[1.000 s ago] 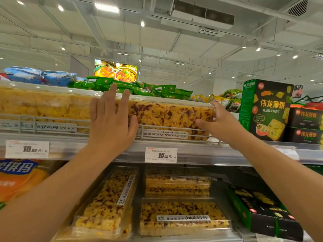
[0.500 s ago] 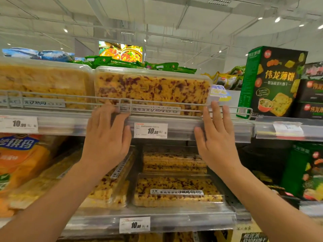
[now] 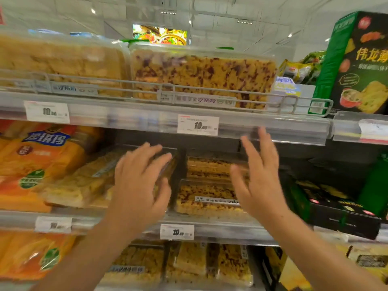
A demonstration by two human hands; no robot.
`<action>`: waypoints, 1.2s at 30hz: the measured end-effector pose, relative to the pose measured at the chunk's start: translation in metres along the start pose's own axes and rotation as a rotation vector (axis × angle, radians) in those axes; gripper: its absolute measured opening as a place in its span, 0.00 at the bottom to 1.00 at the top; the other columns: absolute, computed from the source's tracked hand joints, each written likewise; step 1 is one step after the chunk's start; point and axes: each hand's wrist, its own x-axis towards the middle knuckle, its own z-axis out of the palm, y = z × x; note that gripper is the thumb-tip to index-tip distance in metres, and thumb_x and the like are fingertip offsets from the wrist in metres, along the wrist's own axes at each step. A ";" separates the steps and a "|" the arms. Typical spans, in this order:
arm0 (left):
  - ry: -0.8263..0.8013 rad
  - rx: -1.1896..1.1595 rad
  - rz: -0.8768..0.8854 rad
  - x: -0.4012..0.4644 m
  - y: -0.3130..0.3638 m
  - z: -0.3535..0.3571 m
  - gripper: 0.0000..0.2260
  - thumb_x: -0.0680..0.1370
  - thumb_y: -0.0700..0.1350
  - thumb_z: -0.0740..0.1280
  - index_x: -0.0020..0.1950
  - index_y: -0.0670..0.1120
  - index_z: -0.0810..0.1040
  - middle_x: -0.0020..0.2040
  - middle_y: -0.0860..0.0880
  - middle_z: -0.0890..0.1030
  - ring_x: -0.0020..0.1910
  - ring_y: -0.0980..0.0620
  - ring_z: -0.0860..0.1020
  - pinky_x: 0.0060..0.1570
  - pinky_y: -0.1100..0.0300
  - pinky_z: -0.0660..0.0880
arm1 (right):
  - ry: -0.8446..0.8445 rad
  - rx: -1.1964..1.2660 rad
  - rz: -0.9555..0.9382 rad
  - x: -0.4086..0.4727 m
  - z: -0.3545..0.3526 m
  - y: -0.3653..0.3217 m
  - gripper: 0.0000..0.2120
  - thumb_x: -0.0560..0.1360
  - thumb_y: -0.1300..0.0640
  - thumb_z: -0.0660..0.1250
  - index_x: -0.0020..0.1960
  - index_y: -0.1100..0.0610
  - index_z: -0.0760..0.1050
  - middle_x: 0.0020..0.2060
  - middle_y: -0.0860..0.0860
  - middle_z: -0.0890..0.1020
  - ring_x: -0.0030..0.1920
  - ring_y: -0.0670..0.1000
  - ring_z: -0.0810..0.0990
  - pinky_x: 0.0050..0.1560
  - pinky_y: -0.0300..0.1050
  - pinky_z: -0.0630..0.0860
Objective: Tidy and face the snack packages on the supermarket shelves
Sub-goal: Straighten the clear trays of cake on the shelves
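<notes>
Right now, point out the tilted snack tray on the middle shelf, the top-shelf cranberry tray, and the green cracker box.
tilted snack tray (image 3: 84,181), head view, clear lid left of the hand
top-shelf cranberry tray (image 3: 201,74), head view, front wall
green cracker box (image 3: 365,66), head view, printed front face

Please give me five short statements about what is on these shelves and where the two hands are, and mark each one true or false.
1. Both hands are in front of the middle shelf. True: the left hand and the right hand are spread before the clear trays there.
2. The right hand grips the green box. False: the green box stands untouched on the top shelf, at the right.
3. The top-shelf tray with dark red bits sits behind a wire rail. True.
4. The leaning tray on the middle shelf lies flat. False: it is tilted.
5. The orange bags are to the right of the hands. False: they are to the left.
</notes>
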 end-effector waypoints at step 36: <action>-0.212 -1.687 -1.121 -0.089 -0.066 0.010 0.24 0.65 0.39 0.72 0.60 0.52 0.76 0.55 0.47 0.85 0.53 0.46 0.84 0.43 0.53 0.82 | -0.179 0.980 0.940 -0.012 0.044 -0.069 0.38 0.66 0.49 0.77 0.70 0.41 0.60 0.52 0.52 0.84 0.46 0.56 0.86 0.42 0.55 0.83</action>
